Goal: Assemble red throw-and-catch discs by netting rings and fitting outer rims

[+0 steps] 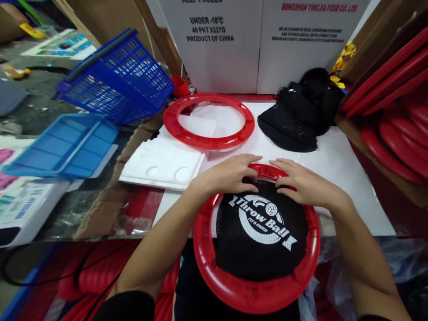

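Observation:
A red plastic ring (pixel 205 269) lies near me, its near side jutting past the table's front edge. Inside it is a round black mesh net (pixel 261 258) printed in white with "Throw Ball". The mesh leaves a gap at the ring's left inner side. My left hand (pixel 236 174) grips the far rim left of its middle, with fingers over the rim and thumb at the net's edge. On the right part of that rim, my right hand (pixel 297 182) has a similar hold. Fingertips of both hands are close together but apart. A second red ring (pixel 172 126), without a net, lies beyond.
Black nets (pixel 294 111) lie heaped at the back right. White foam (pixel 160 165) sits under the second ring's left side. A blue basket (pixel 117 80) and light blue tray (pixel 63 147) stand left. More red rings (pixel 397 133) fill a carton at right. A white carton (pixel 220 58) closes the back.

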`<state>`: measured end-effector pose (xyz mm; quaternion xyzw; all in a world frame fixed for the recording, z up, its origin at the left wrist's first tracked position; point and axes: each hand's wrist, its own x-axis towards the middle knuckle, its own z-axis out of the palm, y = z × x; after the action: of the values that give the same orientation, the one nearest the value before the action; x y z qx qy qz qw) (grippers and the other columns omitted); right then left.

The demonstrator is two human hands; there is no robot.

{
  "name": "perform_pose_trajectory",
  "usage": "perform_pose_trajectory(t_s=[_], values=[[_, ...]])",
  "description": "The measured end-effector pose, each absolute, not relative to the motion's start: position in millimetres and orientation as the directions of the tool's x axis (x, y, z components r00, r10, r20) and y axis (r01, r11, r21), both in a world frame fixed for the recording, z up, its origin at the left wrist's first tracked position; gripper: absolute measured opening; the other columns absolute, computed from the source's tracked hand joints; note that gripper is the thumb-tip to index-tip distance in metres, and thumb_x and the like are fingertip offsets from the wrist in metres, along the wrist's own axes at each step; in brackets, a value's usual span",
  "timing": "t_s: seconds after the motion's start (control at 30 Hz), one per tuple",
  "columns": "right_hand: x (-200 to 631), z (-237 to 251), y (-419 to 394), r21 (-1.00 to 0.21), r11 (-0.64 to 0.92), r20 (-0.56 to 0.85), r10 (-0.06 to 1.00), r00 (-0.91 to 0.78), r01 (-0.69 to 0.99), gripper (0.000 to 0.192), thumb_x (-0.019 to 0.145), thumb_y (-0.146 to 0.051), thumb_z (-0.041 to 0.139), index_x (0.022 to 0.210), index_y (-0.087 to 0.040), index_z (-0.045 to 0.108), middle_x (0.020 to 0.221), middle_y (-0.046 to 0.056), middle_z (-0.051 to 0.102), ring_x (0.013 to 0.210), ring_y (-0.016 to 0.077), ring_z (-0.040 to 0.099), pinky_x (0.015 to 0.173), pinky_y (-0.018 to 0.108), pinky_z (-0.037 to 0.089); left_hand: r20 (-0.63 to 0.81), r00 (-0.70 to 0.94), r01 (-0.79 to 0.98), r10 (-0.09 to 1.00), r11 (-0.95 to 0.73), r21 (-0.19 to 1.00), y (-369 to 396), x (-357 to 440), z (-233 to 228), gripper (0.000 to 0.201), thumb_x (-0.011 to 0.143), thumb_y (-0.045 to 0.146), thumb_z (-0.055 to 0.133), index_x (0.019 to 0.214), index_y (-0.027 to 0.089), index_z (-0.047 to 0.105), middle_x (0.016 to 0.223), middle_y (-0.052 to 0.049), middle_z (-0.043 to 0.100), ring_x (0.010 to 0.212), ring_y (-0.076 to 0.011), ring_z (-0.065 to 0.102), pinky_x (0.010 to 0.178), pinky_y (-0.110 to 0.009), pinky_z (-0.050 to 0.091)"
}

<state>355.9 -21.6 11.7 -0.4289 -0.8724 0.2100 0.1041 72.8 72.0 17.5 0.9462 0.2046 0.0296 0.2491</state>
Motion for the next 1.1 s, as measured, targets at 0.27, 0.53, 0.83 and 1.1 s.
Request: perform_pose_trajectory(t_s=[0.27, 0.53, 0.83, 1.1], values=[[348.9, 7.5, -16.3, -0.511, 0.513, -0.077, 0.772, -0.631, 0.689, 0.044, 0.094, -0.035, 0.075, 0.138, -0.031, 0.073, 0.177, 0.006, 0.033, 0.161, 0.0381, 0.034, 0.132, 0.060, 0.033, -0.173, 0.878, 0.466, 0.446, -0.716, 0.520, 66.6, 75.6, 18.9, 0.022, 0.088, 0.039, 0.083, 0.092, 0.018, 0.077, 0.165, -0.012, 0.052, 0.137, -0.0330, 0.063, 0.113, -0.040, 0.050], [362.4, 9.5, -5.6, -0.670, 0.326, -0.165, 0.811, -0.562, 0.667, 0.021, 0.093, -0.042, 0.075, 0.088, -0.022, 0.069, 0.171, 0.009, 0.044, 0.153, 0.0343, 0.047, 0.123, 0.055, 0.042, -0.070, 0.871, 0.385, 0.485, -0.589, 0.711, 88.5, 64.3, 19.1, 0.010, 0.089, 0.031, 0.077, 0.089, 0.021, 0.078, 0.144, -0.009, 0.068, 0.132, -0.0263, 0.064, 0.117, -0.039, 0.046], [371.3, 8.5, 2.5, -0.759, 0.230, -0.142, 0.854, -0.500, 0.608, 0.026, 0.091, -0.051, 0.075, 0.096, -0.025, 0.078, 0.168, 0.006, 0.049, 0.154, 0.0325, 0.047, 0.130, 0.052, 0.031, -0.073, 0.734, 0.383, 0.676, -0.322, 0.866, 98.3, 67.0, 3.0, 0.012, 0.087, 0.029, 0.076, 0.089, 0.017, 0.078, 0.091, -0.006, 0.078, 0.088, -0.0187, 0.070, 0.087, -0.034, 0.055], [371.6, 8.9, 7.6, -0.877, 0.020, -0.188, 0.905, -0.381, 0.480, 0.027, 0.091, -0.045, 0.071, 0.086, -0.019, 0.071, 0.153, 0.011, 0.065, 0.135, 0.0293, 0.063, 0.117, 0.046, 0.045, -0.073, 0.685, 0.474, 0.725, -0.367, 0.801, 99.7, 72.4, -7.8, 0.019, 0.093, 0.034, 0.066, 0.090, 0.019, 0.077, 0.094, -0.006, 0.080, 0.088, -0.0202, 0.072, 0.083, -0.034, 0.054]])
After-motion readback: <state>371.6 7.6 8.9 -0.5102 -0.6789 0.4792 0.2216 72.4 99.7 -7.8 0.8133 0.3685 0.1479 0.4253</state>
